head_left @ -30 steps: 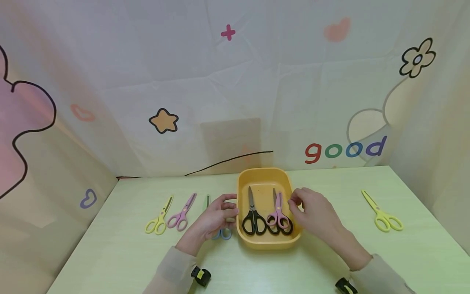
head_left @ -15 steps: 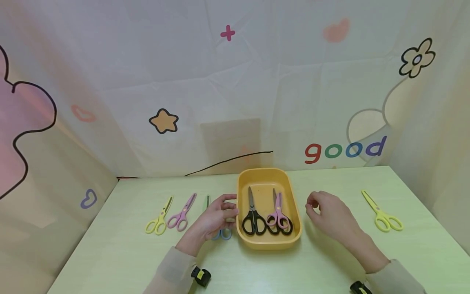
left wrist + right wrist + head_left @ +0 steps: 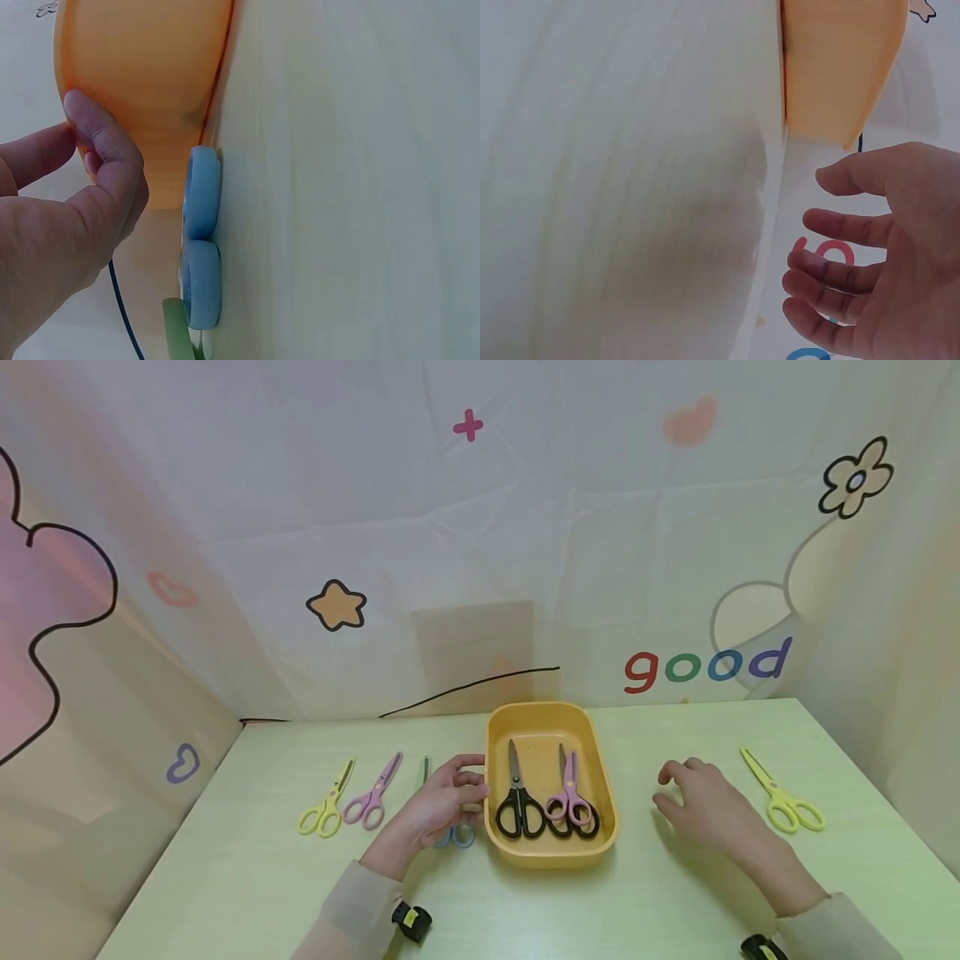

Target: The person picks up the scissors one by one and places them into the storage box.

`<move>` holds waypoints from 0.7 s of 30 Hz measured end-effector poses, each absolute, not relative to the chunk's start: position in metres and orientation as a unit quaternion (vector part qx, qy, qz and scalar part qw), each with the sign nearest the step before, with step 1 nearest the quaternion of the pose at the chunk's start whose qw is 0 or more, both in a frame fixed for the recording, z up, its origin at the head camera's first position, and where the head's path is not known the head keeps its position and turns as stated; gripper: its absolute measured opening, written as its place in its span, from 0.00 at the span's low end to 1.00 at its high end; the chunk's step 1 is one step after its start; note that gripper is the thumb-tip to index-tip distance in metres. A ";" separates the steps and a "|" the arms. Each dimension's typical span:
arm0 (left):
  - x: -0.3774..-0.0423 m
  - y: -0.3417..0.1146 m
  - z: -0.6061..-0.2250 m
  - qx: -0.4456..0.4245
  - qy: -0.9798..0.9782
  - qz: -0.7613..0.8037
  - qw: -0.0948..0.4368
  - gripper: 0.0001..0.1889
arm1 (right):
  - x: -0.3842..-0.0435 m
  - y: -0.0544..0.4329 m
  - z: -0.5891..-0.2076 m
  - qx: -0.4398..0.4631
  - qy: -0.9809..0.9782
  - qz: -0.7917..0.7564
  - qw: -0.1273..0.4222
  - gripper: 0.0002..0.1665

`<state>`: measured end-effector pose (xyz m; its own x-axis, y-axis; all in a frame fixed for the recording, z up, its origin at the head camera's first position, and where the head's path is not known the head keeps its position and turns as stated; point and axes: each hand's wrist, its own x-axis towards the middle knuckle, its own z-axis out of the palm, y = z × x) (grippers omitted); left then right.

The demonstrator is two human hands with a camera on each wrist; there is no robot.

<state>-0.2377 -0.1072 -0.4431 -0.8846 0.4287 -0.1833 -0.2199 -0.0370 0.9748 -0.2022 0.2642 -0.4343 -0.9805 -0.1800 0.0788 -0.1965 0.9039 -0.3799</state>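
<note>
My left hand (image 3: 446, 802) is at the left rim of a yellow-orange plastic tray (image 3: 551, 862), its fingertips gripping the rim in the left wrist view. Inside the tray lie black-handled scissors (image 3: 517, 817) and, to their right, pink scissors (image 3: 572, 785) on top of a second black-handled pair. My right hand (image 3: 708, 806) hovers above the table, right of the tray, with loosely bent fingers and nothing in them. Yellow scissors (image 3: 783, 802) lie beyond it to the right. Under my left hand, blue scissors handles (image 3: 201, 285) and a green handle (image 3: 177, 330) show, partly hidden.
Yellow scissors (image 3: 326, 806) and pink scissors (image 3: 372, 797) lie on the left of the pale table (image 3: 247, 877). A printed curtain (image 3: 480, 527) hangs along the back and sides. The tray stands near the table's back edge.
My right hand has moved away from the tray's right rim toward the yellow scissors on the right, and its fingers have spread apart. The left hand and tray have stayed put.
</note>
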 end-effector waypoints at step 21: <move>-0.239 -0.107 -0.443 0.083 0.660 0.711 0.228 0.28 | -0.197 0.328 -0.431 0.020 -0.986 0.154 -0.060 0.39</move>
